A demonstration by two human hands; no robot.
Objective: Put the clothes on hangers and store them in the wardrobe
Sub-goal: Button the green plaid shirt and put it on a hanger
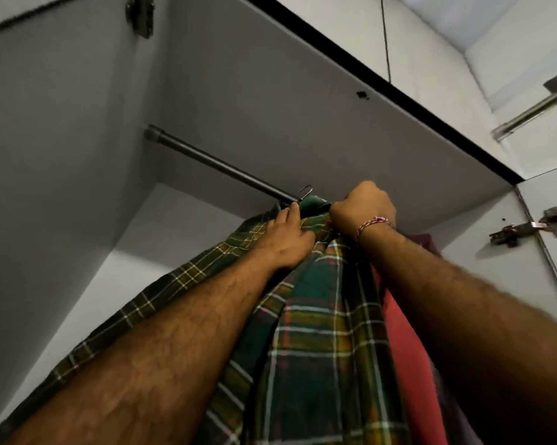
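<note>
Hanging at the wardrobe rail (pixel 219 164), plaid shirt (pixel 319 332) sits on a hanger, wire hook (pixel 306 191) at the rail. Judged light, soft, floppy cloth; likely to slide off the hanger shoulders, so best held at the collar or by the hook. Left hand (pixel 287 239) pinches the shirt's shoulder near the collar. Right hand (pixel 364 208), fingers curled tight, grips the collar area. Red garment (pixel 409 342) hangs just beside, on the right. Door hinge (pixel 527 229) further right. No brands, labels or writing readable.

shirt (pixel 315 332) under rail (pixel 219 167), left of garment (pixel 412 364)
</note>
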